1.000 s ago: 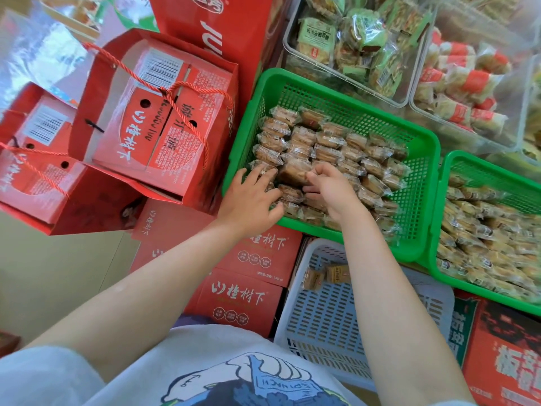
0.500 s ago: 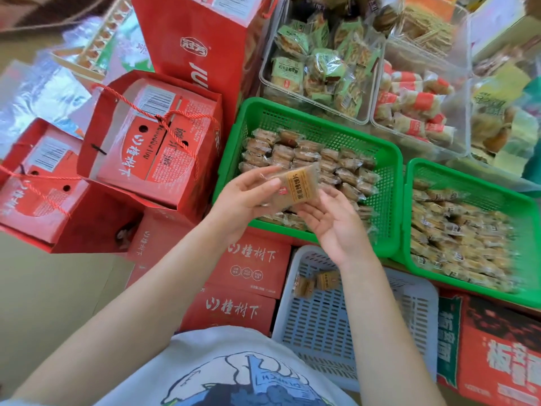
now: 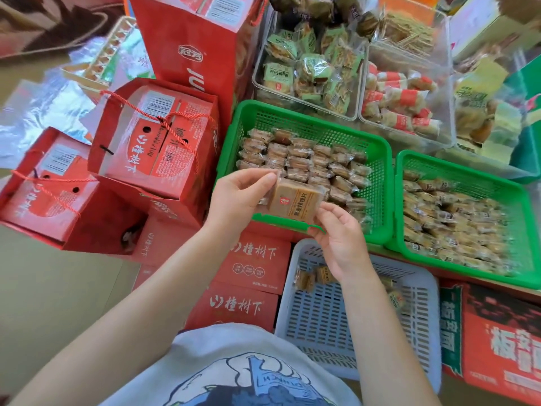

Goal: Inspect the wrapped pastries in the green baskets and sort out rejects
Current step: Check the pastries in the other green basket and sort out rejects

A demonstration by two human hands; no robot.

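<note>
Red gift boxes [image 3: 152, 142] in rope-handled bags stand left of the work area; two clear bins [image 3: 307, 71] of other wrapped snacks sit behind. Two green baskets are present — the left basket [image 3: 383, 183] and the right basket [image 3: 527, 230] — both filled with wrapped pastries. A pale slatted basket [image 3: 322, 317] in front holds at least three pastries; the right forearm hides part of it. One held pastry [image 3: 294, 202] hangs above the left basket's near rim, covering some pastries there. The left hand [image 3: 237, 197] pinches its upper-left end, the right hand [image 3: 339, 238] its lower-right end, fingers clamped on the wrapper. Its printed face is up, long axis running upper-left to lower-right.
</note>
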